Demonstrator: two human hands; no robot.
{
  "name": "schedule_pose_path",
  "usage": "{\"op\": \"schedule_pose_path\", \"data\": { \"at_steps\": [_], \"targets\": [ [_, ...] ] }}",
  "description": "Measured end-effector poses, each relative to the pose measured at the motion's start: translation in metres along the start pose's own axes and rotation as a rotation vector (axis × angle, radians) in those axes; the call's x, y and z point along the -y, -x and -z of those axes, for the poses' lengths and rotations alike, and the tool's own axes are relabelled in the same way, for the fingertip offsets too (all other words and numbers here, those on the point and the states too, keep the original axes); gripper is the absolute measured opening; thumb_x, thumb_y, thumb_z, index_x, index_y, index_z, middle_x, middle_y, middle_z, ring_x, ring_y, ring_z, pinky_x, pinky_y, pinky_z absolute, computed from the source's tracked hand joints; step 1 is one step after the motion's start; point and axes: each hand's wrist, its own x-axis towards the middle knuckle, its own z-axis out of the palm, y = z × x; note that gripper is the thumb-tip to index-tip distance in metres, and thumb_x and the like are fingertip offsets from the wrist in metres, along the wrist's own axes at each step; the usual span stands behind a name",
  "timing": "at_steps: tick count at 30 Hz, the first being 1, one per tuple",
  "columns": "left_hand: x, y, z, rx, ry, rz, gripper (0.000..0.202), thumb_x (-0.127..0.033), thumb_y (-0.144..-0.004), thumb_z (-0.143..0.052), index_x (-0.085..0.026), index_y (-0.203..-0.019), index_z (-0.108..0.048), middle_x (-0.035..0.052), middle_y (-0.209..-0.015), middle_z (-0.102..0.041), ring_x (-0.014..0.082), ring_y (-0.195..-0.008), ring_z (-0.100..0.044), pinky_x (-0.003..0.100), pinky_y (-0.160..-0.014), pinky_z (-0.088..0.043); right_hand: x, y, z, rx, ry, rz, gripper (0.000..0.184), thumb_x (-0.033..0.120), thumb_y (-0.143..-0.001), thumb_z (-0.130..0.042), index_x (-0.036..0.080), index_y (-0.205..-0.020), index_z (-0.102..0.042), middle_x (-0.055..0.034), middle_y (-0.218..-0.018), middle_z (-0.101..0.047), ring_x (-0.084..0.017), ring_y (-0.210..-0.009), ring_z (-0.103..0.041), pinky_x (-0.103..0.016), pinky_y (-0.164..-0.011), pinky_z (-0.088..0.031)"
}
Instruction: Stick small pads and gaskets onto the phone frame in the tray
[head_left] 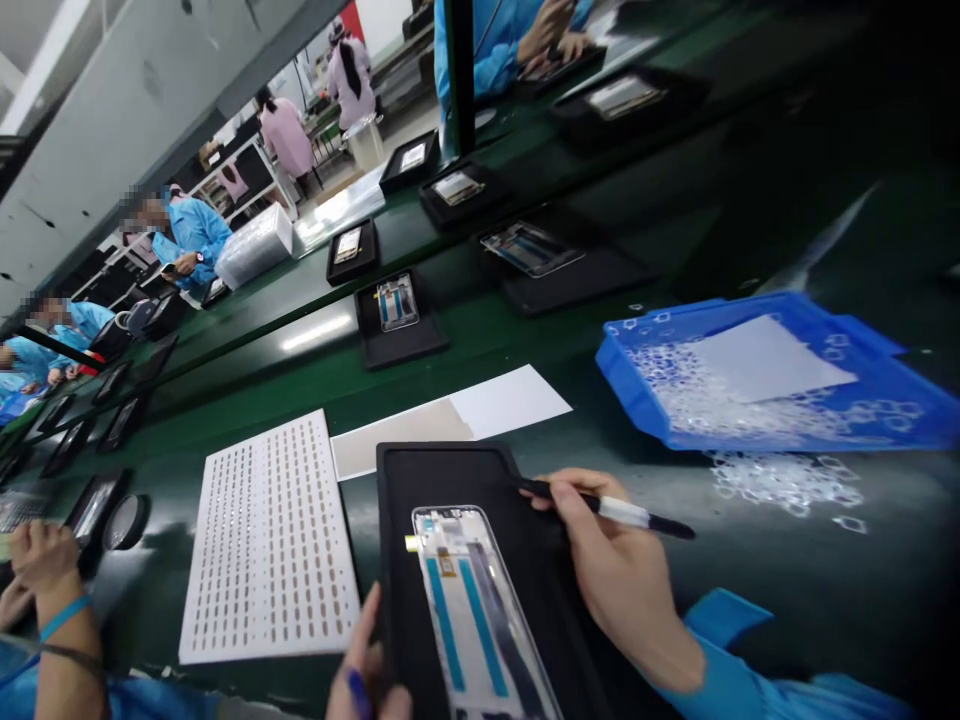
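In the head view the right hand (622,585) has its grip clamped on a pen (630,514), over the black tray (397,500) on the table (750,570). A phone frame (472,610) lies in this tray. The left hand (367,670) touches the tray's near edge; whether its grip is closed I cannot tell.

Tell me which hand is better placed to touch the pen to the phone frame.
Right, probably. The right hand holds the pen, tip over the tray just beyond the frame. The left hand rests at the tray's near edge.
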Motion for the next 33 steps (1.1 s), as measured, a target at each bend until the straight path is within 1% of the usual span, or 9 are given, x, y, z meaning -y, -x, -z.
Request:
{"op": "schedule_pose_path", "data": {
  "at_steps": [3,6,10,15,18,22,27,30,33],
  "targets": [
    [-0.027,-0.031,0.025,-0.137,0.161,0.041,0.076,-0.051,-0.079,-0.065,-0.029,-0.147,-0.037,0.0097,-0.093,-0.071,0.0129,-0.049,-0.061,0.023,-0.044,-0.05,0.002,-0.008,0.003,-0.105,-0.051,0.017,0.033,0.054,-0.089,-0.061,0.022,-0.095,-0.055,-0.0023,-0.079,-0.058,-0.017,-0.066,-0.058,-0.03,-0.065,-0.051],
    [-0.067,-0.085,0.056,-0.329,0.397,0.029,0.067,-0.038,-0.081,-0.068,-0.027,-0.142,-0.042,-0.0014,-0.064,-0.063,0.0053,-0.032,-0.046,0.012,-0.028,-0.024,0.002,-0.012,0.003,-0.045,0.001,0.045,0.033,0.053,-0.089,-0.061,0.021,-0.095,-0.056,-0.0021,-0.077,-0.057,-0.016,-0.063,-0.056,-0.027,-0.06,-0.05],
    [-0.111,-0.168,0.097,-0.496,0.449,-0.067,0.041,-0.026,-0.088,-0.06,-0.02,-0.128,-0.051,-0.0033,-0.065,-0.056,0.0045,-0.037,-0.053,0.011,-0.029,-0.016,-0.008,-0.009,-0.002,0.204,0.104,0.019,0.03,0.049,-0.09,-0.058,0.02,-0.095,-0.058,-0.003,-0.08,-0.059,-0.017,-0.066,-0.058,-0.025,-0.056,-0.049],
    [-0.118,-0.23,0.123,-0.701,0.296,-0.116,0.041,-0.022,-0.091,-0.056,-0.014,-0.129,-0.044,0.0041,-0.082,-0.058,0.0161,-0.073,-0.073,0.012,-0.033,-0.018,-0.016,-0.008,-0.006,0.359,0.208,0.016,0.03,0.051,-0.089,-0.053,0.021,-0.092,-0.06,-0.0043,-0.084,-0.063,-0.02,-0.075,-0.062,-0.023,-0.054,-0.048],
    [-0.116,-0.247,0.107,-0.685,0.111,-0.161,0.037,-0.023,-0.092,-0.054,-0.014,-0.127,-0.049,0.0099,-0.096,-0.063,0.0201,-0.083,-0.073,0.013,-0.038,-0.028,-0.015,-0.01,-0.008,0.4,0.226,0.026,0.03,0.05,-0.087,-0.054,0.022,-0.09,-0.061,-0.0032,-0.08,-0.063,-0.02,-0.072,-0.062,-0.022,-0.052,-0.047],
    [-0.128,-0.272,0.058,-0.504,-0.228,-0.25,0.029,-0.017,-0.085,-0.062,-0.019,-0.113,-0.065,0.0088,-0.111,-0.066,0.0185,-0.085,-0.072,0.02,-0.063,-0.052,-0.013,-0.012,-0.011,0.437,0.215,0.056,0.026,0.046,-0.087,-0.054,0.022,-0.09,-0.062,-0.0027,-0.081,-0.063,-0.019,-0.071,-0.062,-0.024,-0.058,-0.048],
    [-0.16,-0.287,-0.004,-0.336,-0.612,-0.398,0.046,-0.01,-0.078,-0.065,-0.032,-0.119,-0.064,0.0019,-0.14,-0.05,0.0239,-0.115,-0.06,0.033,-0.096,-0.048,-0.003,-0.011,-0.014,0.429,0.125,0.072,0.021,0.038,-0.089,-0.051,0.02,-0.091,-0.062,-0.0043,-0.086,-0.063,-0.019,-0.078,-0.06,-0.027,-0.071,-0.048],
    [-0.175,-0.288,-0.018,-0.271,-0.77,-0.454,0.033,-0.011,-0.083,-0.058,-0.025,-0.112,-0.065,0.0068,-0.133,-0.054,0.0273,-0.111,-0.061,0.039,-0.093,-0.048,-0.001,-0.013,-0.016,0.439,0.054,0.066,0.013,0.028,-0.088,-0.052,0.019,-0.091,-0.061,-0.0043,-0.089,-0.062,-0.018,-0.08,-0.058,-0.028,-0.074,-0.046],
    [-0.184,-0.291,-0.017,-0.234,-0.883,-0.498,0.022,-0.022,-0.088,-0.052,-0.018,-0.107,-0.064,0.0129,-0.126,-0.057,0.0317,-0.099,-0.064,0.045,-0.082,-0.05,0.0,-0.02,-0.016,0.377,0.09,0.097,0.009,0.022,-0.083,-0.056,0.019,-0.089,-0.062,-0.0028,-0.088,-0.062,-0.017,-0.08,-0.058,-0.027,-0.075,-0.046]
  ]
}}
